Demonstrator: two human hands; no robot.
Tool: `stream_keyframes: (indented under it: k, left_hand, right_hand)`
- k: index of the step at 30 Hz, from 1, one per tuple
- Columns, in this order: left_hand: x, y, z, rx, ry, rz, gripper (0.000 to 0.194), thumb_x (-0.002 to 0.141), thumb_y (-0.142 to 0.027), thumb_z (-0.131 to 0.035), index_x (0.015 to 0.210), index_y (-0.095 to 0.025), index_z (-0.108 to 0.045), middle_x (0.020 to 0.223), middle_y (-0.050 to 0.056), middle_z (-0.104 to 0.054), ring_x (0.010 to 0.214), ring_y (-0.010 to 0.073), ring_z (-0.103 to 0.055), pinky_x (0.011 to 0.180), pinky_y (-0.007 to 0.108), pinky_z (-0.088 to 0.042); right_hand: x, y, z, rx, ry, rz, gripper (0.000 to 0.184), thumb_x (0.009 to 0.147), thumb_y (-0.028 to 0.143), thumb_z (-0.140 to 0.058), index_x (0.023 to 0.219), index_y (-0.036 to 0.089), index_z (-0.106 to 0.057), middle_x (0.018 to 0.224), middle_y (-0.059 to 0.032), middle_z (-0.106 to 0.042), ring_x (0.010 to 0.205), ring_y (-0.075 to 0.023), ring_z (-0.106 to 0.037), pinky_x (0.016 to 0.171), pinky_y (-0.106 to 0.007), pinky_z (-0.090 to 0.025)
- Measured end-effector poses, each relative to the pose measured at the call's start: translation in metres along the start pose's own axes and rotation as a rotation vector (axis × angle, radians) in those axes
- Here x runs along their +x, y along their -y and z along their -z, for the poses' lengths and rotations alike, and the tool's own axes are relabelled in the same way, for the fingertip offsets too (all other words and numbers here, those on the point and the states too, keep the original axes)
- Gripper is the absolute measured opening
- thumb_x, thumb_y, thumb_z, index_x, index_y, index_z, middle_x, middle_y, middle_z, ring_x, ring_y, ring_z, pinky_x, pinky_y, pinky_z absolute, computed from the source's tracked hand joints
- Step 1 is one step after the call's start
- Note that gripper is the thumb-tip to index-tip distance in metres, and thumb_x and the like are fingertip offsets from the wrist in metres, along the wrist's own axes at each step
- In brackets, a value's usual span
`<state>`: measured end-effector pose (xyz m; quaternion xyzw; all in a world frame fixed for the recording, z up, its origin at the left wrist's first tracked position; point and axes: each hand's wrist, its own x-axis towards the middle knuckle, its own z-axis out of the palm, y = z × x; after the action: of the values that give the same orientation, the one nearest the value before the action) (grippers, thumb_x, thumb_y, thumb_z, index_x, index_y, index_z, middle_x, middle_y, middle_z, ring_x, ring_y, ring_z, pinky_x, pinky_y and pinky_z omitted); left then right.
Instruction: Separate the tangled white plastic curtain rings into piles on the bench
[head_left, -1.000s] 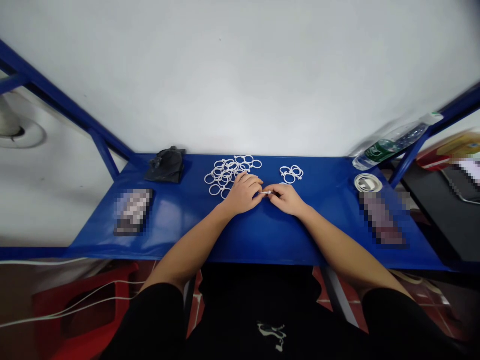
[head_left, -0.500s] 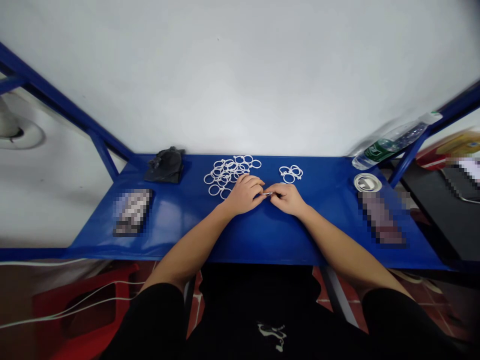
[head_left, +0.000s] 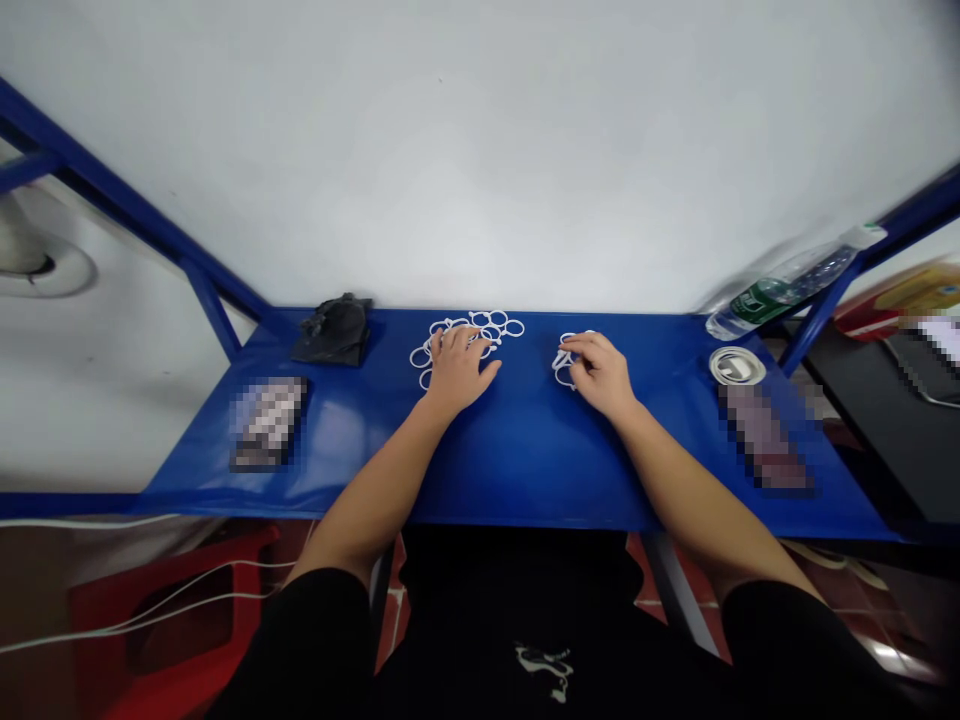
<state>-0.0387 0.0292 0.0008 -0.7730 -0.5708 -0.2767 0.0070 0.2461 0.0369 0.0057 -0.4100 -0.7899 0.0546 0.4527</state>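
With the left grip (head_left: pixel 454 375), spread open over a pile of thin white rings (head_left: pixel 501 336); with the right (head_left: pixel 606 375), curled at a smaller cluster (head_left: pixel 561 360), can't tell if grasping any. Probably light, fairly stiff (perhaps slick); best pinched by the rim.

white rings (head_left: pixel 496 322) partly hidden by hands (head_left: pixel 453 374) (head_left: pixel 606 378), red stool (head_left: pixel 246 610) cut off below, print (head_left: pixel 546 663) illegible
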Motion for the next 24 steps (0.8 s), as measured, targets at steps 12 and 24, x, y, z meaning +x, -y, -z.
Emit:
stream_keyframes:
  k: [12,24]
  left_hand:
    - [0.001,0.007,-0.006,0.072,0.107,0.058,0.013,0.098,-0.029,-0.062,0.093,-0.024,-0.073,0.146,0.011,-0.064,0.148,0.037,-0.044,0.128,0.07,-0.017]
    - [-0.004,-0.022,-0.003,-0.193,0.108,-0.338,0.021,0.107,-0.031,-0.054,0.1,-0.024,-0.072,0.136,0.007,-0.072,0.134,0.0264,-0.06,0.123,0.054,-0.035]
  right_hand:
    - [-0.011,0.014,-0.013,0.041,0.476,0.092,0.029,0.098,0.019,-0.054,0.115,0.023,-0.077,0.113,-0.0071,-0.079,0.096,-0.0216,-0.076,0.084,-0.035,-0.061]
    - [-0.007,0.01,-0.008,0.014,0.399,-0.007,0.037,0.1,0.031,-0.06,0.135,0.022,-0.069,0.113,-0.009,-0.08,0.093,-0.0242,-0.076,0.085,-0.038,-0.06]
